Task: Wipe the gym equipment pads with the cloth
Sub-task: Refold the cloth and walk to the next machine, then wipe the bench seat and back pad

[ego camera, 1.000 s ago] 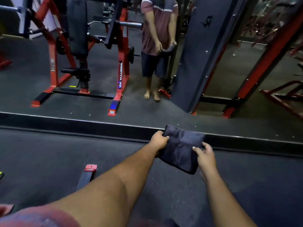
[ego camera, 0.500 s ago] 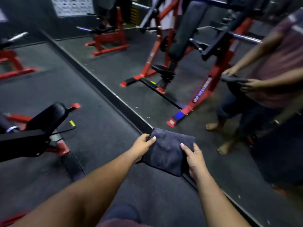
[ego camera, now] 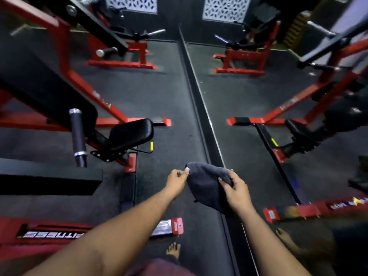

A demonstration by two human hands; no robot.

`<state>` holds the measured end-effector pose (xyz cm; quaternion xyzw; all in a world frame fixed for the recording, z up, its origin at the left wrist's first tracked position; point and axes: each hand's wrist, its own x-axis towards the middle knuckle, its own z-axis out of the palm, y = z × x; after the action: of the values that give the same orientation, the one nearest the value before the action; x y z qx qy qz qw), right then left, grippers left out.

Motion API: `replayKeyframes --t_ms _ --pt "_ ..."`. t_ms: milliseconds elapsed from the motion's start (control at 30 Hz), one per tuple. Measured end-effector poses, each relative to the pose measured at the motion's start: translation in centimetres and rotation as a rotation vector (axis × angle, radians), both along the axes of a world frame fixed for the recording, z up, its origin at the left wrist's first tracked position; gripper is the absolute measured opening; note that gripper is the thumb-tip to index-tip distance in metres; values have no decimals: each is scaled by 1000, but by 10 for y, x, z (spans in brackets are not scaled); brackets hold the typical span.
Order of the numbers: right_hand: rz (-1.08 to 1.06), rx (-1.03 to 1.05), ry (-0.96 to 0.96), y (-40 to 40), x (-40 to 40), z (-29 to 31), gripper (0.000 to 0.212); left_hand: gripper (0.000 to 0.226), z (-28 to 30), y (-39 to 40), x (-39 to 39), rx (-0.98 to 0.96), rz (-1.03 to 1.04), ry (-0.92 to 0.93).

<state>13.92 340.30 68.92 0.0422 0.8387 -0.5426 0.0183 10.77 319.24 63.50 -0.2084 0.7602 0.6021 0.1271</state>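
Dark rubber floor, red-framed machines, mirror

Both hands are holding a dark cloth above the floor: the left hand is pinching its upper edge, the right hand is gripping its side. A black seat pad is sitting to the left.

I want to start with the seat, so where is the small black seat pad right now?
In the head view the black seat pad sits left of centre on the red machine frame, beyond the left hand, right of the black roller handle.
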Motion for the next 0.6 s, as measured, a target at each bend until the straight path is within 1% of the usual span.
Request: replayKeyframes --t_ms 33,100,133,167,200,267,300,367,433,500,533,600 --pt "66 64 11 -5 -23 3 39 49 6 -2 -16 99 42 -97" --pt "213 213 66 -12 -65 6 42 68 20 -6 -45 370 43 -308" --pt "314 276 89 -17 -81 6 45 68 24 -6 -59 457 33 -348" --pt "417 327 109 -21 -103 2 49 59 29 -7 -78 509 48 -346" --pt "513 360 122 -24 -120 -1 53 45 28 -6 -94 520 83 -321" --pt "672 367 140 -32 -163 -10 57 15 23 -8 -134 482 210 -249" --pt "731 343 110 -35 -179 -13 56 8 17 -9 -150 449 265 -207" --pt "819 239 7 -41 -224 -24 54 11 6 -19 -186 377 363 -144" --pt "850 109 -126 -49 -273 -31 49 16 2 -30 -216 280 454 -83" --pt "833 17 -209 -61 -325 -43 34 21 -4 -39 -248 191 532 -55" --pt "795 -4 -211 -68 -341 -46 28 23 -7 -42 -255 160 529 -41" --pt "721 9 -229 -89 -381 -51 20 35 -16 -50 -278 161 543 13"
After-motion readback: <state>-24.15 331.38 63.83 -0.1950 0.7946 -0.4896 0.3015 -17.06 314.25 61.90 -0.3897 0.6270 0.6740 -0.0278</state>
